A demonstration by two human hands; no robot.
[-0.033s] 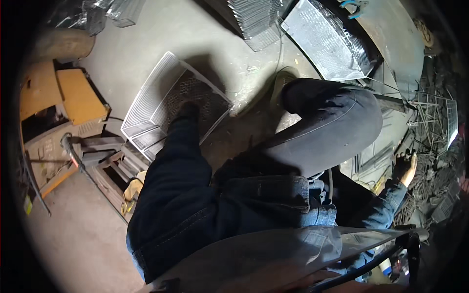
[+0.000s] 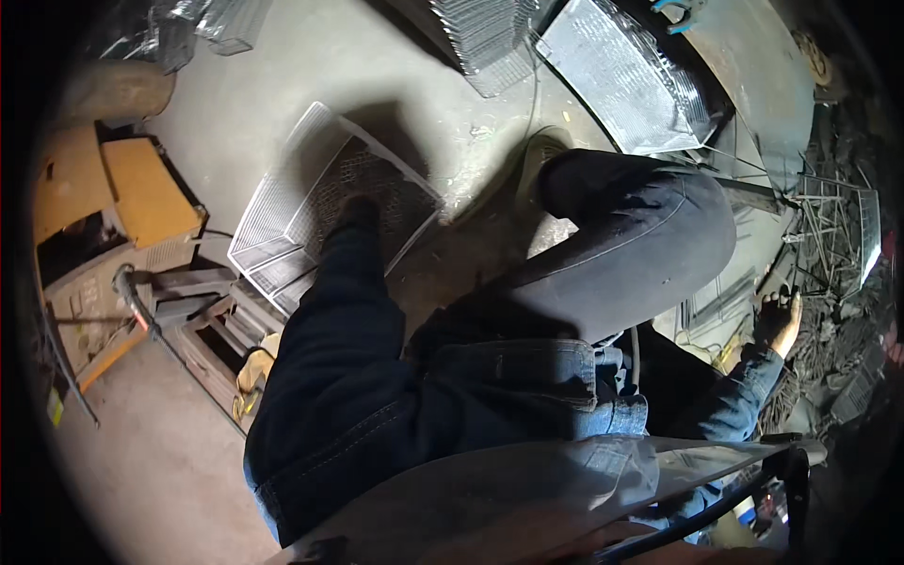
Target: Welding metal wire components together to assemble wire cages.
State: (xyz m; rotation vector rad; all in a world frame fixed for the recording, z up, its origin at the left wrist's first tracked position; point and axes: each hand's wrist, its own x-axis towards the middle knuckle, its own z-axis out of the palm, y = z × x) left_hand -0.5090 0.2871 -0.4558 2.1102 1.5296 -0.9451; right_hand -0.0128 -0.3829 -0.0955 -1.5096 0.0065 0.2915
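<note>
A white wire mesh basket (image 2: 273,212) lies tilted on the floor in front of me, its inside in deep shadow. My left arm reaches down to it, and my left hand (image 2: 358,209) is over its mesh. That hand is so dark that its fingers do not show. Far off to the right, my right hand (image 2: 780,322) is beside a heap of dark metal rods (image 2: 786,400). Its thumb stands apart from the partly bent, blackened fingers, and I see nothing held between them.
Stacked wire baskets (image 2: 490,42) and a mesh basket (image 2: 612,80) stand beyond my bent knee. At the left are a yellow-orange metal casing (image 2: 151,188), a dark metal frame (image 2: 221,334) and a cable (image 2: 188,372). Blue-handled pliers (image 2: 680,14) lie at the far right.
The whole view has shifted slightly, so the basket and the things at the left appear a little farther left. Both hands stay at the same places.
</note>
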